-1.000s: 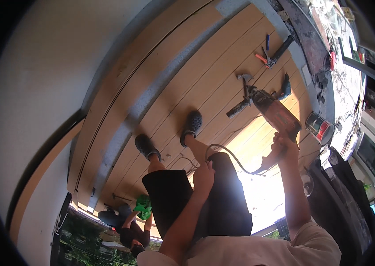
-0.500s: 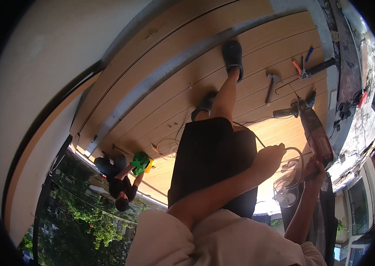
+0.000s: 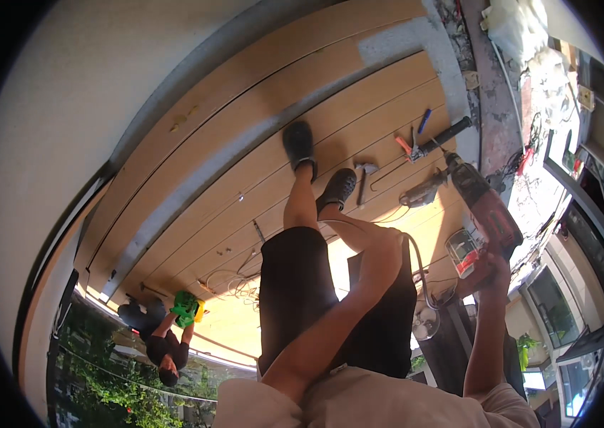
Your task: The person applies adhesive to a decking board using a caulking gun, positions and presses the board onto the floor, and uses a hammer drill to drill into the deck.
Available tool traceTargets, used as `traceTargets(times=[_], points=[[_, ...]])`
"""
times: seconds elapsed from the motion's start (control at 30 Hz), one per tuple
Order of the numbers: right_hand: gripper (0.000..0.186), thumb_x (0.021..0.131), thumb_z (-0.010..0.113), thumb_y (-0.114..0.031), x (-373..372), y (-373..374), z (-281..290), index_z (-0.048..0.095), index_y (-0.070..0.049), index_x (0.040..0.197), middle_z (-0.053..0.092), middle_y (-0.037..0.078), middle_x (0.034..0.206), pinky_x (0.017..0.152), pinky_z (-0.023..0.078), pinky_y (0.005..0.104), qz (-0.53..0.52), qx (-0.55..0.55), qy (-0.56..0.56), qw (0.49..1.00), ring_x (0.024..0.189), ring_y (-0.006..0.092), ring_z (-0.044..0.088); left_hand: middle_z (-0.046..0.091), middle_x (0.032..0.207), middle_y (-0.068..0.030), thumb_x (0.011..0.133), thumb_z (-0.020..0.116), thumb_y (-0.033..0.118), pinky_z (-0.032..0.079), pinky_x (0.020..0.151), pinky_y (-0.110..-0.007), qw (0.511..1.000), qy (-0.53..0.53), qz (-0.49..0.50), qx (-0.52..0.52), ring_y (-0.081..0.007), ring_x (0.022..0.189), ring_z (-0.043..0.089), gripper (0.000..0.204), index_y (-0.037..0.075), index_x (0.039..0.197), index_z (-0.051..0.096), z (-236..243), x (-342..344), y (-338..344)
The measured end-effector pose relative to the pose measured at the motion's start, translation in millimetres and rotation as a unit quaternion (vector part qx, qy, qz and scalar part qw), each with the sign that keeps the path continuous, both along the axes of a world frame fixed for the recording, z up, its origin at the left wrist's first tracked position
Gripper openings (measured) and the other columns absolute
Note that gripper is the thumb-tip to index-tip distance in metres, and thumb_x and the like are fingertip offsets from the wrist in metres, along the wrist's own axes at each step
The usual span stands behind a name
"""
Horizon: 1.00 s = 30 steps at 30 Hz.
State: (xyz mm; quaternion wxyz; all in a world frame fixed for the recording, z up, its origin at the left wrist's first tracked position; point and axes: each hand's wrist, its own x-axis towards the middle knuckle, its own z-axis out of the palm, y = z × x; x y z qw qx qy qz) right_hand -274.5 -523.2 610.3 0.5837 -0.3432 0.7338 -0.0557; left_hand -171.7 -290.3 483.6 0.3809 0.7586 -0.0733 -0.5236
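My right hand (image 3: 491,272) is closed round the rear grip of a red and black rotary hammer drill (image 3: 487,210). A long thin bit points from its front toward the floor. A grey side handle (image 3: 419,194) appears to stick out on the drill's left. In front of my thigh, my left hand (image 3: 386,246) is closed on the grey power cord (image 3: 416,264), whose loop hangs down beside my knee. Past the drill, a claw hammer (image 3: 363,180) lies on the planks, near an orange-handled tool (image 3: 409,148), a blue marker (image 3: 424,120) and a black tubular tool (image 3: 452,133).
Wood planks (image 3: 245,171) make up the floor, with a grey strip between them. A tangled cable (image 3: 245,285) lies left of my legs. Farther left, another person (image 3: 163,342) bends over a green and yellow thing (image 3: 188,308). Debris and a white bag (image 3: 516,32) line the right edge.
My view has turned, and the floor tools appear farther left. My feet have shifted on the planks. The left hand has moved away from the drill, with the cord still in it.
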Motion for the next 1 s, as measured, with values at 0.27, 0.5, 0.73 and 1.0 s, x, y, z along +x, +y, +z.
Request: traceTargets(times=[0.27,0.5,0.73,1.0], points=[[0.058,0.07,0.063,-0.003,125.0,-45.8,10.6,0.051,0.001,0.126,0.06,0.012,0.093,0.063,0.052,0.0304,0.099,-0.096,-0.022,0.99,0.075,0.0202,0.059,0.066,0.101,-0.0225,0.096,0.056,0.014,0.052,0.084,-0.05,0.986,0.045,-0.145,0.066,-0.0413,0.097,0.064,0.018,0.0,0.107,0.061,-72.4,-12.5,5.2],[0.053,0.068,0.057,0.006,178.2,-115.4,-69.1,0.049,0.0,0.12,0.062,0.014,0.093,0.063,0.052,0.0333,0.19,-0.019,-0.062,0.98,0.076,0.0227,0.061,0.069,0.104,-0.0211,0.09,0.046,0.006,0.051,0.09,-0.049,0.977,0.056,-0.194,0.063,-0.0411,0.101,0.064,0.033,0.002,0.115,0.067,-111.7,-2.8,-61.2],[0.053,0.071,0.061,0.009,173.5,-173.4,-184.0,0.047,-0.003,0.121,0.063,0.011,0.093,0.064,0.052,0.0309,0.299,0.001,-0.051,0.953,0.078,0.0209,0.065,0.068,0.101,-0.0214,0.093,0.046,0.008,0.054,0.085,-0.047,0.965,0.029,-0.177,0.193,-0.0386,0.098,0.066,0.031,-0.001,0.117,0.063,-116.8,15.4,-177.3],[0.063,0.071,0.062,0.011,196.1,-189.8,-199.7,0.044,-0.003,0.13,0.062,0.01,0.1,0.065,0.052,0.0293,0.301,0.063,-0.063,0.95,0.081,0.0184,0.064,0.068,0.112,-0.0216,0.101,0.05,0.013,0.054,0.086,-0.038,0.957,0.068,0.275,0.063,-0.0339,0.102,0.067,0.03,-0.002,0.126,0.059,-116.9,65.3,-252.7]])
